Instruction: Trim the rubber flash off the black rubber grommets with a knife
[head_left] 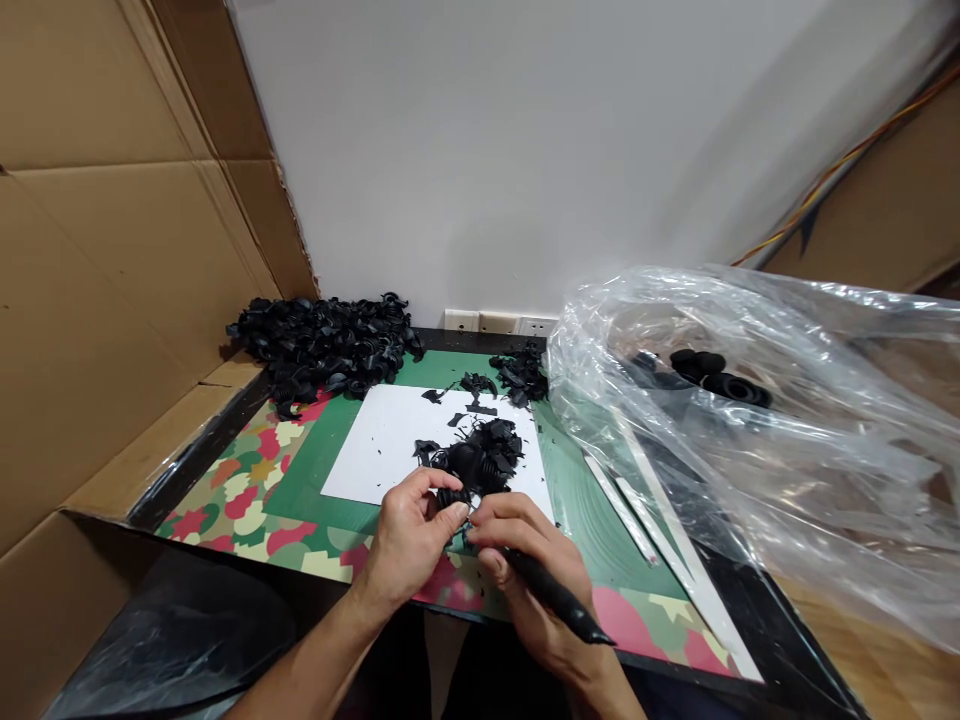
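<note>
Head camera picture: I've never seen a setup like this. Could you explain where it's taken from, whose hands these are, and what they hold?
There is no robot here. The camera sits on a person's head, looking forward and down, so you see their own bare hands. The left hand pinches a small black piece; the right hand grips a black-handled tool, its tip too small to make out. In front of them, a black pile lies on a white sheet, over a green mat. A larger black heap is at the back left. On the right is a clear plastic bag with black round pieces inside.
</note>
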